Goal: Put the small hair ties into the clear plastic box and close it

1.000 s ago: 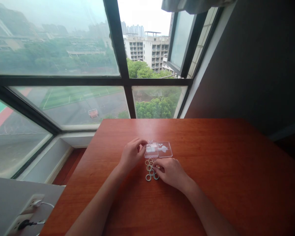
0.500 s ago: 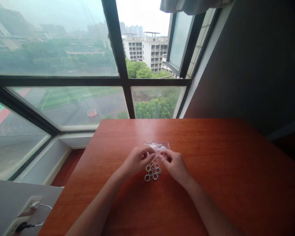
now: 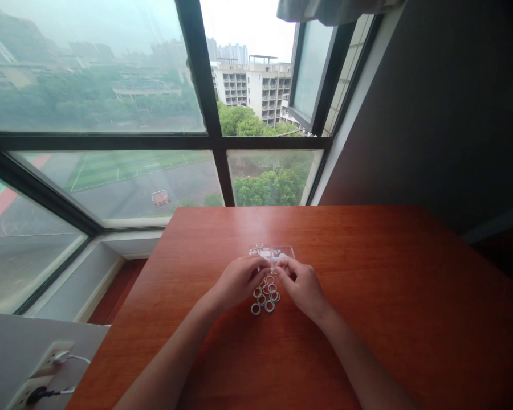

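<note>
My left hand (image 3: 243, 278) and my right hand (image 3: 300, 283) meet fingertip to fingertip just above the wooden table. Both are closed in a pinch, with a small pale ring (image 3: 272, 269) seen nearly edge-on between them; the fingers partly cover it. Directly below and nearer to me lies a loose group of several metal-looking rings (image 3: 269, 306), some overlapping. Behind my fingertips lies a clear plastic box (image 3: 293, 252) with pale pieces inside. My hands hide its near part.
The reddish-brown table (image 3: 393, 285) reaches to the windows (image 3: 162, 142), with one pane open at the upper right. A dark wall (image 3: 444, 114) rises on the right. Power sockets with plugs (image 3: 47, 370) are on the low wall at lower left.
My fingertips stay together over the rings with only a very slight shift of the fingers. The rings and the box have kept their places.
</note>
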Demonstrator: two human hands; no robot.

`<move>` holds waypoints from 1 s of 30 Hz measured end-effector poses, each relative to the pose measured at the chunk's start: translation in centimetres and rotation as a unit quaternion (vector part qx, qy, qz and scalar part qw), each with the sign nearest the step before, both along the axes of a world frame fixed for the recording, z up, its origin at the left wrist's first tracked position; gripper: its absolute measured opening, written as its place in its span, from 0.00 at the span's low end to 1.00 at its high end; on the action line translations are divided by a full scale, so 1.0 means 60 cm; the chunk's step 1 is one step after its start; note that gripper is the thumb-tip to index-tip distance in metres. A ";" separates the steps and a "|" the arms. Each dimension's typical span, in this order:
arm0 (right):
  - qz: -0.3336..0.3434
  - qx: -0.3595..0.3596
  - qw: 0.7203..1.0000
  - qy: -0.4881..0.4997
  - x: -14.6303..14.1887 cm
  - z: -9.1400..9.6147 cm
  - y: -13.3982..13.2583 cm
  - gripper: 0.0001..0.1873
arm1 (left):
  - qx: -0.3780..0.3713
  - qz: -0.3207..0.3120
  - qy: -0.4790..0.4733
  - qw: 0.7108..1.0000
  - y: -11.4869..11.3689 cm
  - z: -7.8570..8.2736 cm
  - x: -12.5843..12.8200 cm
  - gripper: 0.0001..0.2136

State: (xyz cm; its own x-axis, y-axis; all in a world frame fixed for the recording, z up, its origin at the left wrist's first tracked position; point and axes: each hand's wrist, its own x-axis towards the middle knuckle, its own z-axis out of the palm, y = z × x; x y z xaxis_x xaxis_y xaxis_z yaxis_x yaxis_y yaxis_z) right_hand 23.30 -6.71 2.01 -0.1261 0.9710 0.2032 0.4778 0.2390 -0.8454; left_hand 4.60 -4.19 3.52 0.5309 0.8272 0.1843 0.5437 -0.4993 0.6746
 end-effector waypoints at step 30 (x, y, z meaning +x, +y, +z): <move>0.137 -0.008 0.927 -0.348 -0.019 -0.003 -0.023 0.09 | 0.106 0.185 0.065 0.975 0.029 -0.023 -0.033 0.07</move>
